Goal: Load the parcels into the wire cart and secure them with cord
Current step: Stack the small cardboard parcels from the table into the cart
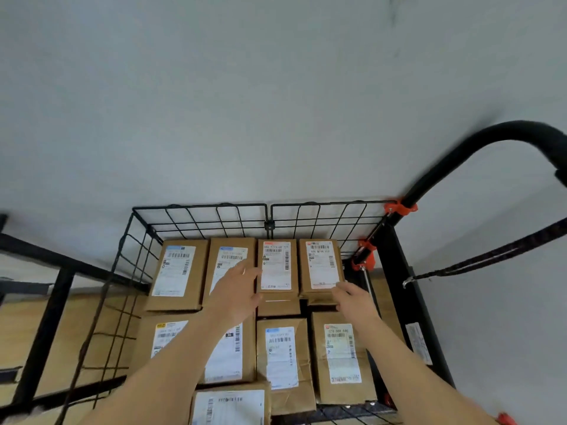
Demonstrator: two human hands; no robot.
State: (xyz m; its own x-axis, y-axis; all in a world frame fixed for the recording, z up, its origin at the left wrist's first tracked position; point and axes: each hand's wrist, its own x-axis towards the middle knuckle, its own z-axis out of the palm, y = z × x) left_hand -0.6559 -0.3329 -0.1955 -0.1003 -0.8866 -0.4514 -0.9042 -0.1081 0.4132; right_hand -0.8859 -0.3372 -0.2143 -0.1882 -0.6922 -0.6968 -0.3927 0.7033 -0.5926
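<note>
Parcels point(277, 265) fill the wire cart point(199, 216), left hand point(236, 291) flat on one, right hand point(352, 300) touching another's near edge with fingers straight.

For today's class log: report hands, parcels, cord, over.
Left hand, right hand open on back-row brown cardboard parcels. Black wire cart loaded. Dark hooked cord aside, right. Nothing blocking.

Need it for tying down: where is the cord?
Head view, right side: the cord enters from the edge, its hook just right of the wire cart.

Left hand point(236, 291) and right hand point(352, 299) touch parcels point(176, 271) in wire cart point(199, 206).
</note>
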